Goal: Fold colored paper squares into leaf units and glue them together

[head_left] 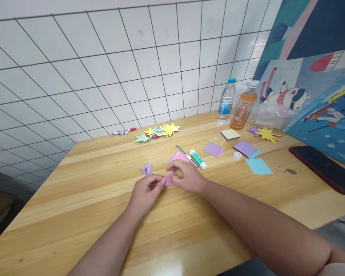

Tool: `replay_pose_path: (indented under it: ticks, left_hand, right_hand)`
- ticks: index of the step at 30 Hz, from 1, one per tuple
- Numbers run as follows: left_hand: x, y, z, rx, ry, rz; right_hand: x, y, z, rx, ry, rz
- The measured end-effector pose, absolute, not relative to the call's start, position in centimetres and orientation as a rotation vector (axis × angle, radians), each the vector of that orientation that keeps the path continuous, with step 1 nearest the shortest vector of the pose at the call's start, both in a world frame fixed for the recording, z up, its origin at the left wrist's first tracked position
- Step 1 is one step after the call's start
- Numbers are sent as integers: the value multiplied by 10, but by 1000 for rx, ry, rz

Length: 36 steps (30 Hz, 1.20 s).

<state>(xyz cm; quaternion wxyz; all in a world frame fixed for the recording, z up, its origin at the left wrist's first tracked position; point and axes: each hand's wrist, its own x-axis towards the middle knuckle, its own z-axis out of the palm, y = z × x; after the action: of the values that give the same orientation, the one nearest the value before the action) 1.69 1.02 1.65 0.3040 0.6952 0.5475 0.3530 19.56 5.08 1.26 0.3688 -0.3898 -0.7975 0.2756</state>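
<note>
Near the far right tabletop [89, 209] corner, bottles [243, 106] with blurred labels [224, 109] are set; pink paper [169, 179] is pinched by both hands [146, 192] [189, 176].

Indoor paper-craft corner, from where I stand; home or shop, can't tell. Wooden table [83, 207] against a white grid-lined wall [103, 57], far side. Glue stick [198, 159], coloured sheets [214, 149] mid-table; drink bottles [243, 113] far right (cartoon panel [322, 103] beyond, rather cheerful).

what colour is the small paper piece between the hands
Pink: the small paper piece shows best in the head view.
</note>
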Motion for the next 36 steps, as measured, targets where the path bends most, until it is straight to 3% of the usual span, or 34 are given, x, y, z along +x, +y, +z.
replay_pose_path:
  ticks: [36]
  left_hand:
    - [14, 13, 14, 1862, 1621, 909]
  right_hand:
    - [197, 55, 10, -1126, -2048, 684]
